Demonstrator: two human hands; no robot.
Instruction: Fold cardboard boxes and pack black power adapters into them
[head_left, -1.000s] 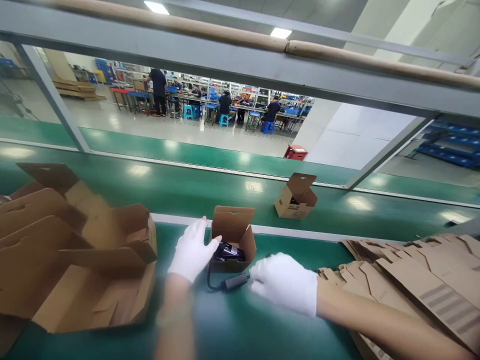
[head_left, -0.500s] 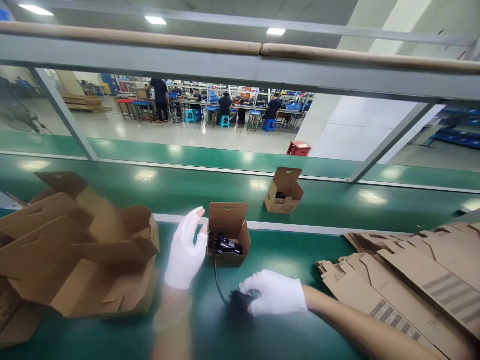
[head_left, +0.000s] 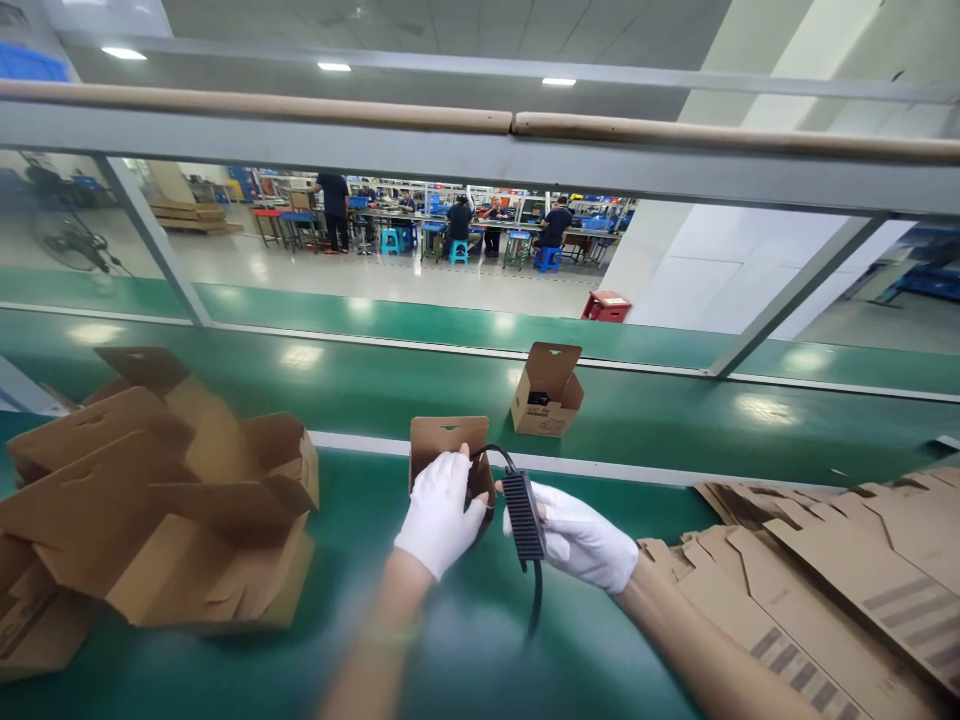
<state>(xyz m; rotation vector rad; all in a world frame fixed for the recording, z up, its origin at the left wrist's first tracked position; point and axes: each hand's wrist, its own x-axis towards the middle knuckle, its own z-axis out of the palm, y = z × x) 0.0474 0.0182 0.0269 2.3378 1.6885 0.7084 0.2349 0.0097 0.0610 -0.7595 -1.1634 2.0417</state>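
My right hand (head_left: 581, 535), in a white glove with bare fingertips, grips a black ribbed power module (head_left: 523, 515), tilted almost upright. From its top a black cable (head_left: 501, 452) arches left to the fingertips of my left hand (head_left: 441, 515); a second cable end hangs below. My left hand, gloved likewise, lies over the open small cardboard box (head_left: 448, 427), thumb and forefinger apart. Its fingers reach in at the box mouth, so most of the contents are hidden; only something dark shows between thumb and forefinger.
Another open box (head_left: 547, 412), with a black item inside, stands farther back on the green surface. Several open boxes (head_left: 217, 560) are heaped at left. Flattened cartons (head_left: 810, 590) lie stacked at right. A metal frame (head_left: 450, 140) crosses ahead; people sit beyond.
My right hand has lifted the black module from low over the table to beside the box. My left hand has moved right, from the box's left side to over its opening.
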